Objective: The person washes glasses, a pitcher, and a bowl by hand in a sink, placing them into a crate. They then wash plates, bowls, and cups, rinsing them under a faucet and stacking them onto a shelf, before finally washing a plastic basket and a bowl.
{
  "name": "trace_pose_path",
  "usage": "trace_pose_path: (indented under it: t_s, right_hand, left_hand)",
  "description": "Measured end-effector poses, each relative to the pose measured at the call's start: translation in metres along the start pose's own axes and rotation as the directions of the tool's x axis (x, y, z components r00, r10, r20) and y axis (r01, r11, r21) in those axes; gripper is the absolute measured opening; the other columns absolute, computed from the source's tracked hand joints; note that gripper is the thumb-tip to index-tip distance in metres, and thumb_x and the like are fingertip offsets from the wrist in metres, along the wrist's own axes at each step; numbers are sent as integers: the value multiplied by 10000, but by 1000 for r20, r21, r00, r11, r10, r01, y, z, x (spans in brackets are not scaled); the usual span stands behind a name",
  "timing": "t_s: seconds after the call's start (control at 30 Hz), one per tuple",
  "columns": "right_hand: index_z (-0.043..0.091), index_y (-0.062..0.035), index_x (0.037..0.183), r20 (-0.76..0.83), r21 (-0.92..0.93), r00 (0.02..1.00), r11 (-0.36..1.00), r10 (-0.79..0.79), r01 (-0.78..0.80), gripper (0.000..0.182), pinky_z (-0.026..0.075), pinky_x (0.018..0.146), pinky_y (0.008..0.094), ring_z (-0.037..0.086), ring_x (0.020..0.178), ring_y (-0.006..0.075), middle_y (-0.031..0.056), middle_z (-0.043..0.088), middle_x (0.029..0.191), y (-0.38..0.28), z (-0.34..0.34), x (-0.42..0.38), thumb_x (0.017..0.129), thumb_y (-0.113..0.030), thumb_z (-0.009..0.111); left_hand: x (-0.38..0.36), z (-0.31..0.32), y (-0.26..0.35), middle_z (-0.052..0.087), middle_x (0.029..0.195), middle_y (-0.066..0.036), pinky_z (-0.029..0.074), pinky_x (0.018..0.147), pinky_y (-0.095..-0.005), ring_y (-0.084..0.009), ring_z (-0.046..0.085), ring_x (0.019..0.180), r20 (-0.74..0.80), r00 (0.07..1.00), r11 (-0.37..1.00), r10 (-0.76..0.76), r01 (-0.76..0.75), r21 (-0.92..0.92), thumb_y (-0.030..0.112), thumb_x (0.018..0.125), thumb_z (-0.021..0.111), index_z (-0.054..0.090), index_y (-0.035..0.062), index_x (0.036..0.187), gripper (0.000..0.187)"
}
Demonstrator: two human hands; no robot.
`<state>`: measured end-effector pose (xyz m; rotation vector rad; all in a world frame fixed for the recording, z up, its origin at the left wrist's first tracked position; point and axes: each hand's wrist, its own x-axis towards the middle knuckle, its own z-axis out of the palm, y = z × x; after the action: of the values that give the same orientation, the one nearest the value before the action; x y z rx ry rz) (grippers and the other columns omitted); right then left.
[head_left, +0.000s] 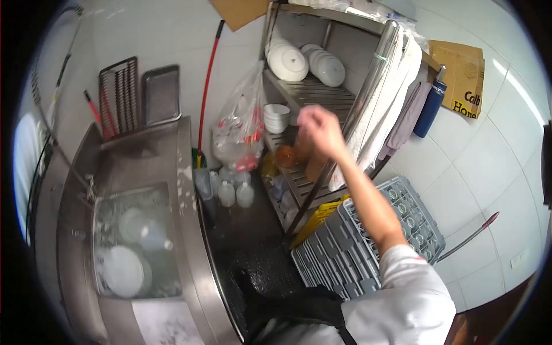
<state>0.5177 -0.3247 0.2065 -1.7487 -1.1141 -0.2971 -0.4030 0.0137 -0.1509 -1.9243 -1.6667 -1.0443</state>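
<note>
My right hand (322, 129) is stretched out in front of the metal rack (356, 106), its fingers curled and blurred; whether it holds anything cannot be made out. Just left of it stands a stack of white bowls (276, 118). Below the hand are an orange container (285, 156) and brownish containers (305, 150), partly covered by the hand and forearm. On the shelf above lean white plates (287, 62). My left hand does not show.
At the left, a steel sink (183, 230) holds water and white plates (122, 271). Plastic jugs (235, 194) stand on the floor beside a hanging bag (238, 135). Grey crates (339, 247) of glasses are at the right, below a blue bottle (429, 109).
</note>
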Motion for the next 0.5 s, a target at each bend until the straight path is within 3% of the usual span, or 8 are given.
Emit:
trace_pose_path:
  t_s: [0.03, 0.1, 0.17, 0.23, 0.3, 0.37, 0.43, 0.5]
  right_hand:
    - [586, -18, 970, -52, -26, 998, 999, -42, 41, 127, 465, 576, 234, 590, 672, 95, 52, 641, 814, -7, -11, 42, 892, -108, 543]
    - [600, 20, 938, -254, 87, 966, 993, -55, 80, 181, 497, 634, 267, 612, 645, 129, 76, 646, 732, -28, -28, 124, 866, -140, 554]
    - [589, 24, 971, -362, -21, 905, 973, -223, 231, 210, 502, 624, 275, 613, 622, 130, 73, 655, 744, -40, -52, 211, 872, -158, 555]
    - [564, 3, 950, -463, 119, 875, 969, -140, 218, 129, 461, 540, 260, 594, 656, 155, 80, 643, 811, -67, -71, 271, 881, -104, 546]
    - [592, 46, 923, -606, -115, 774, 983, -185, 145, 207, 505, 576, 368, 629, 667, 231, 165, 641, 795, -68, -112, 343, 854, -144, 550]
    - [582, 51, 905, -750, 111, 656, 963, -82, 246, 222, 462, 471, 382, 598, 564, 225, 149, 618, 716, -70, -145, 394, 879, -160, 515]
    - [572, 47, 944, -805, 41, 592, 991, -41, 125, 266, 456, 455, 386, 600, 576, 240, 154, 612, 715, -11, -233, 480, 885, -204, 505]
    - [550, 29, 983, -692, 384, 708, 902, 141, 196, 324, 488, 481, 415, 585, 546, 264, 147, 614, 715, 63, -312, 552, 878, -277, 538]
  left_hand:
    - [0, 8, 56, 597, 1056, -199, 469, 834, -396, -324, 564, 996, 72, 996, 998, -50, 53, -41, 254, 935, 425, 510, -16, 1215, 398]
    - [3, 27, 178, 586, 1077, -196, 473, 831, -394, -319, 562, 1003, 211, 975, 986, -62, 92, -139, 258, 930, 433, 498, -11, 1228, 407]
    - [2, 50, 275, 575, 1098, -193, 478, 828, -391, -313, 560, 1011, 349, 937, 968, -14, 101, -230, 261, 924, 441, 485, -7, 1241, 417]
    - [5, 73, 354, 563, 1119, -191, 482, 824, -389, -307, 557, 1019, 459, 886, 949, 67, 85, -303, 265, 919, 449, 473, -3, 1254, 429]
    - [6, 90, 410, 552, 1140, -188, 486, 821, -386, -301, 555, 1027, 540, 832, 938, 127, 77, -339, 268, 914, 458, 461, 2, 1267, 443]
    - [3, 103, 452, 541, 1162, -185, 490, 818, -384, -296, 553, 1034, 606, 782, 941, 150, 76, -331, 271, 908, 466, 448, 6, 1280, 457]
    - [-1, 112, 475, 530, 1183, -182, 495, 815, -381, -290, 551, 1042, 671, 730, 957, 131, 84, -279, 275, 903, 474, 436, 11, 1294, 473]
    - [-10, 115, 486, 519, 1204, -179, 499, 812, -379, -284, 549, 1050, 735, 672, 976, 84, 92, -196, 278, 897, 482, 423, 15, 1307, 490]
